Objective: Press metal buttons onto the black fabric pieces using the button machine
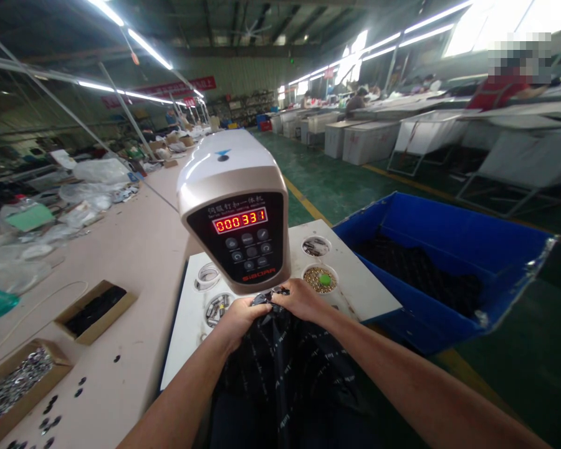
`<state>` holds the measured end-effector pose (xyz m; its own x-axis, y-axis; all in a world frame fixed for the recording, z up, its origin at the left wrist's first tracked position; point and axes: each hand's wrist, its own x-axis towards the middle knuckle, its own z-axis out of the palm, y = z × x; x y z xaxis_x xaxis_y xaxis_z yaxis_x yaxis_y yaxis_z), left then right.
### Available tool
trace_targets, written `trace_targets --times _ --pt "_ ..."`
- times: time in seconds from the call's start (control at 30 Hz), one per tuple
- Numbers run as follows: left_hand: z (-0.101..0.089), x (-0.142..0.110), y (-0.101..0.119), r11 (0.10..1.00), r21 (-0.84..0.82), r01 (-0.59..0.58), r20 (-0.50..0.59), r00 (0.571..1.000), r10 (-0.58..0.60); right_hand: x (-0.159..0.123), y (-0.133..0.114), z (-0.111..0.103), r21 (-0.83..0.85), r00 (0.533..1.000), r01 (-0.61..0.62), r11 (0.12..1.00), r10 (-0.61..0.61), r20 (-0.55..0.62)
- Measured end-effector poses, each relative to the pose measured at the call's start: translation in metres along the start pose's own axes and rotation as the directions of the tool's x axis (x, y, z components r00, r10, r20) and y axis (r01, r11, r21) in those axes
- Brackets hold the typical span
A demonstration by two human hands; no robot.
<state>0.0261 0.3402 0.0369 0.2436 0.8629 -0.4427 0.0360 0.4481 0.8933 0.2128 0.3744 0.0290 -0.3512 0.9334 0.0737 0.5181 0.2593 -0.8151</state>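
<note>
Left hand (238, 319) and right hand (300, 299) pinch the edge of a dark printed cloth (311, 358) hanging below the grip; a machine (234, 218) reading 000331 stands just beyond. Whether that edge is finished cannot be told; rightward, dark fabric (416, 271) lies in a blue bin (458, 227).

Left hand (237, 317) and right hand (303, 300) hold black printed fabric (311, 362) by the white machine (236, 178)
</note>
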Motion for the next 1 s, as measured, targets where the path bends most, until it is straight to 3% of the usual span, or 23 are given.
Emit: trace_targets --times 0.27,0.43,0.6,0.73,1.0 --pt "-0.003 0.007 -0.004 1.0 0.005 -0.017 0.0 1.0 0.017 0.004 0.003 0.005 -0.04 0.999 -0.027 0.999 0.026 -0.031" --pt "-0.004 0.001 -0.006 0.992 0.106 -0.073 -0.072 0.994 0.081 0.0 0.008 0.01 -0.085 0.999 -0.027 0.996 0.023 -0.044" --pt "-0.004 -0.005 -0.011 0.95 0.262 -0.169 -0.235 0.944 0.232 -0.002 0.01 0.012 -0.166 0.998 -0.038 0.985 0.029 -0.056" --pt "-0.005 -0.001 -0.018 0.922 0.335 -0.194 -0.276 0.916 0.293 -0.002 0.011 0.012 -0.252 0.997 -0.053 0.966 0.039 -0.061" --pt "-0.008 0.005 -0.023 0.948 0.271 -0.169 -0.255 0.937 0.24 -0.005 0.01 0.01 -0.4 0.997 -0.066 0.914 0.049 -0.051"
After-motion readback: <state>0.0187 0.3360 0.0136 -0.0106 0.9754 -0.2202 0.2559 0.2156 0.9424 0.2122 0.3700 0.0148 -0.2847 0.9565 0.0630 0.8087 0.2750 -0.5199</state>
